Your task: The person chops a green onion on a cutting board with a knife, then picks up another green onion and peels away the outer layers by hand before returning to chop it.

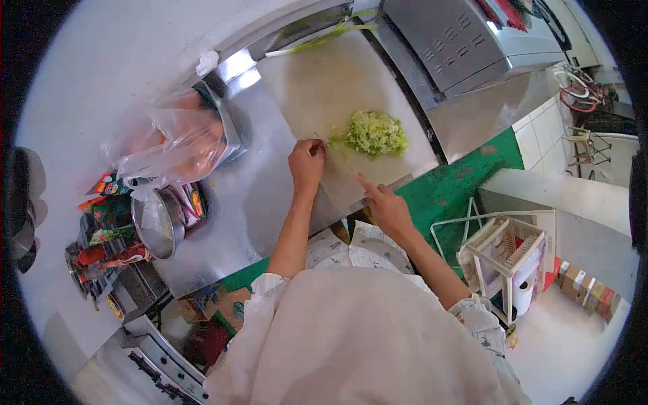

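Observation:
A pale cutting board (pixel 304 88) lies on the metal counter, bearing a heap of chopped green vegetable (pixel 376 133). My left hand (pixel 308 162) is at the board's left edge with its fingers curled; small green bits lie beside the fingertips, and what it holds, if anything, is too small to name. To the right, my right hand (pixel 387 206) is closed around a knife (pixel 346 162), its thin blade slanting up and left toward my left hand, below the heap. Long green stalks (pixel 324 40) lie across the board's far end.
At left on the metal counter (pixel 223 223) are a clear plastic bag (pixel 179 138) with orange-pink contents, a metal bowl (pixel 156 223) and colourful packets (pixel 111 212). A grey metal appliance (pixel 445 47) stands at the back right. A cream rack (pixel 506 256) stands right, below the counter.

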Demonstrator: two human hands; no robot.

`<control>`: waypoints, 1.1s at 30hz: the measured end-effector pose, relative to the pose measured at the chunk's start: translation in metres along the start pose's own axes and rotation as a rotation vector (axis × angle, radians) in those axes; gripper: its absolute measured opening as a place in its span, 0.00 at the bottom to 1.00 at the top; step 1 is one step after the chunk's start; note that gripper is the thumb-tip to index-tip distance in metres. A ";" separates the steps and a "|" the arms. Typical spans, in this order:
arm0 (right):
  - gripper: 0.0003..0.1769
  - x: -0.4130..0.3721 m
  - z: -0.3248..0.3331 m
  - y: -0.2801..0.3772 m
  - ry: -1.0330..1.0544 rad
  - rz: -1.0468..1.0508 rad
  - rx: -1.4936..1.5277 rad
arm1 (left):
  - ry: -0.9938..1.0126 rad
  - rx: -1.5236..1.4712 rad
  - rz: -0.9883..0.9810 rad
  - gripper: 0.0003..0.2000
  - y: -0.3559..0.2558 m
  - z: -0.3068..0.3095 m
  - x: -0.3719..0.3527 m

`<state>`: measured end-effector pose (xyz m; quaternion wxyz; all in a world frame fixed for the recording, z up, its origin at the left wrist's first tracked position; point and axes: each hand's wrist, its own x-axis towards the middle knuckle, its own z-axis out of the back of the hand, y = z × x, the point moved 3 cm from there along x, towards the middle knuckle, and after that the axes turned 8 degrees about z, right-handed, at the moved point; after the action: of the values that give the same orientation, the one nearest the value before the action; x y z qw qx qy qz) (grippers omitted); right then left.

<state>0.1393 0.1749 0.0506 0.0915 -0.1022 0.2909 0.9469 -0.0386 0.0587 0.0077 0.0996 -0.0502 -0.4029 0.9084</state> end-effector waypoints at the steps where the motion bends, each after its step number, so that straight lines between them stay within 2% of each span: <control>1: 0.36 0.000 0.001 0.001 0.000 -0.001 0.000 | 0.010 -0.044 0.024 0.05 -0.001 0.001 -0.001; 4: 0.37 0.002 0.000 0.003 0.030 -0.019 -0.011 | 0.016 -0.060 0.052 0.05 0.003 -0.001 0.001; 6: 0.32 0.008 -0.002 0.003 -0.091 0.023 -0.025 | 0.018 -0.034 0.054 0.05 0.005 -0.002 0.000; 10: 0.32 0.023 -0.008 0.004 -0.125 0.041 -0.050 | -0.010 -0.018 0.047 0.05 0.001 -0.003 -0.001; 13: 0.38 0.006 -0.007 -0.002 -0.012 0.009 -0.059 | -0.031 0.016 0.045 0.05 0.005 -0.004 -0.001; 15: 0.35 -0.010 -0.009 -0.012 -0.079 0.045 0.073 | -0.021 0.002 0.060 0.05 0.005 -0.003 -0.001; 19: 0.34 -0.012 -0.005 -0.012 -0.146 0.099 0.142 | 0.010 -0.011 0.076 0.05 0.002 0.001 -0.001; 21: 0.35 -0.007 -0.005 -0.008 -0.043 0.031 0.057 | 0.014 -0.025 0.089 0.05 0.004 0.001 -0.001; 24: 0.34 -0.005 -0.007 -0.007 -0.025 0.038 0.037 | 0.005 0.027 0.034 0.04 0.005 -0.001 0.001; 30: 0.39 0.006 -0.008 -0.002 -0.053 0.033 -0.058 | 0.001 0.001 0.049 0.04 0.008 -0.002 0.000; 33: 0.34 0.016 -0.009 0.004 -0.110 0.025 -0.072 | -0.036 0.000 0.022 0.03 0.006 0.000 0.000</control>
<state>0.1237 0.1685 0.0419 0.0916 -0.0496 0.2524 0.9620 -0.0389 0.0553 0.0032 0.0824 -0.0383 -0.4040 0.9102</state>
